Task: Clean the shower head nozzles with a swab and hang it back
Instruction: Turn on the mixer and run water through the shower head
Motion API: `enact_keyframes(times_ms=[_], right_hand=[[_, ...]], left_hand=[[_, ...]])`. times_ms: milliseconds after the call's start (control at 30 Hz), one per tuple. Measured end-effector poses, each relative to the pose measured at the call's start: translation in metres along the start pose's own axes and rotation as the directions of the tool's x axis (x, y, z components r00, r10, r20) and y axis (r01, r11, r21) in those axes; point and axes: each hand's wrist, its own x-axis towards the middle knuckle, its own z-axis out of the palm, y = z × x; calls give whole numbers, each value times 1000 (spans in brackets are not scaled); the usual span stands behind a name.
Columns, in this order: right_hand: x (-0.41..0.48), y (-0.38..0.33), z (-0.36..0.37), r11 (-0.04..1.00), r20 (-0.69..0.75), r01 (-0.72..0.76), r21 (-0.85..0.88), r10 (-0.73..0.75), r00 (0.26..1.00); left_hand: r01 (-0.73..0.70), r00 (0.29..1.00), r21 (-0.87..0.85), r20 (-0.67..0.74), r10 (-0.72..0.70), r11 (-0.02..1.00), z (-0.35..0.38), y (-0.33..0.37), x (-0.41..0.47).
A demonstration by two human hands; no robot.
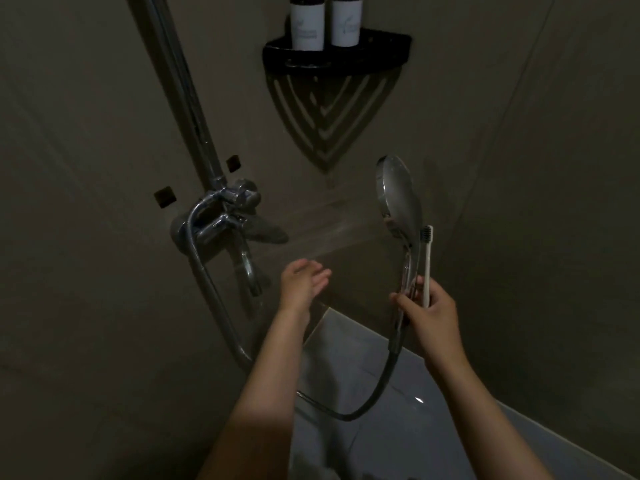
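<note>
right hand [429,315] grip curled round shower head [398,194] and toothbrush [427,265], left hand [303,278] spread, empty

At twelve o'clock the top edge cuts off the left bottle [307,24] and the right bottle [346,24], and their label print is too blurred to read. At eleven o'clock the riser pipe [180,81] runs out of the top edge. The shower head [398,195] is dim, so its nozzles cannot be made out. The right hand [429,315] hides the lower handle of the brush [427,265]. Near six o'clock the hose [377,386] vanishes behind the left forearm [273,368].
</note>
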Motion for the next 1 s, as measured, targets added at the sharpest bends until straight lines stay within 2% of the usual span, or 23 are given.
enact_keyframes(times_ms=[100,367,1000], right_hand=[[12,1,6,1000,-30,5,-5,-5,1000],[39,7,29,999,-39,5,-50,-7,999],[64,11,68,998,-1,-16,-68,16,1000]], left_hand=[[7,994,-94,-104,-17,996,-5,13,32],[-42,989,-170,-149,17,985,-7,32,74],[-182,981,-246,-108,159,952,-12,11,99]])
